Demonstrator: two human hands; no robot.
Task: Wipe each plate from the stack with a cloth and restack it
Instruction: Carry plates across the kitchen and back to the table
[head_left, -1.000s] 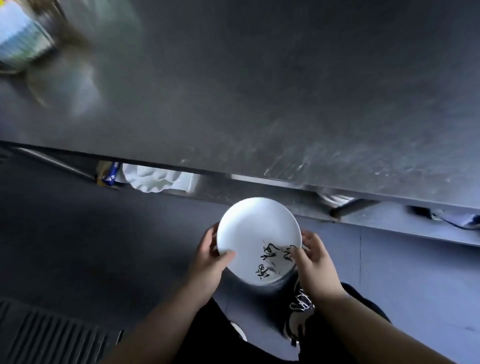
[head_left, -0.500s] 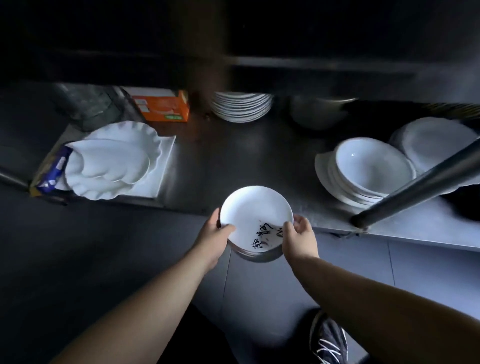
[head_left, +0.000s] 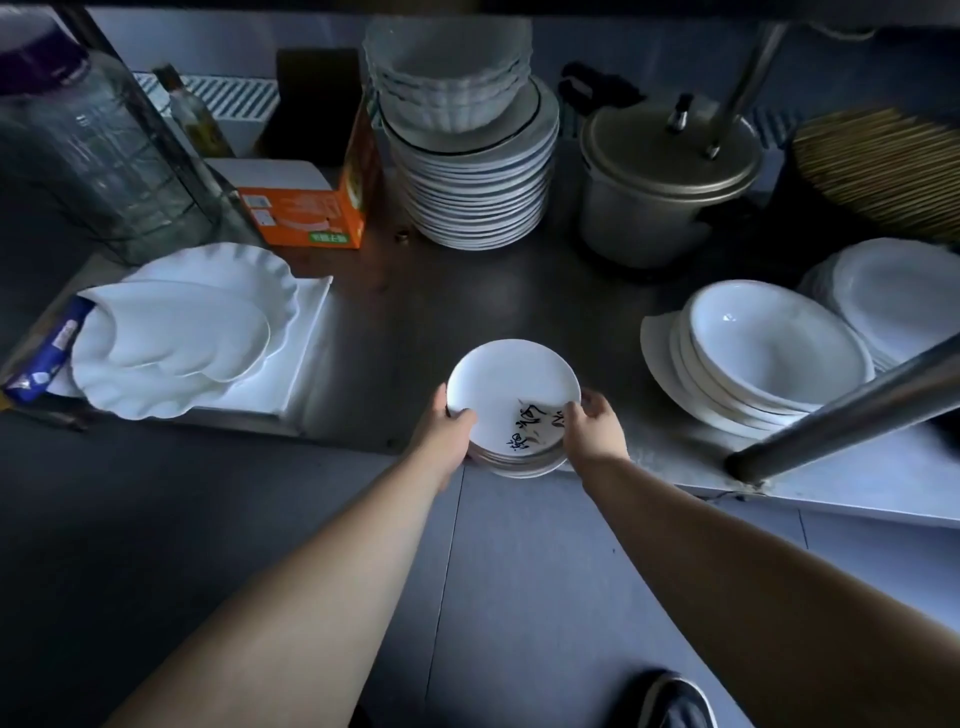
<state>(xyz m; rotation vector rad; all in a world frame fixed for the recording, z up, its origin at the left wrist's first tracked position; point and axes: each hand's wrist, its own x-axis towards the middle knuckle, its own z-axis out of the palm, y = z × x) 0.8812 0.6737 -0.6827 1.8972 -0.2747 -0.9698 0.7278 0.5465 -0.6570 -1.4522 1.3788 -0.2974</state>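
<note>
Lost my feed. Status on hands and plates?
Left hand, right hand grip small plate stack at shelf edge. No cloth seen. Nothing blocking.

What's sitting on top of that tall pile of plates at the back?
A nest of ribbed pale bowls sits on the tall plate stack. What the bowls hold cannot be seen; the frame's top edge crops them.

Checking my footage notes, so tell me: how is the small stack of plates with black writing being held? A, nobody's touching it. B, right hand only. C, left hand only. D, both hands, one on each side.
D: the left hand and the right hand grip opposite edges of the small stack of plates.
</note>
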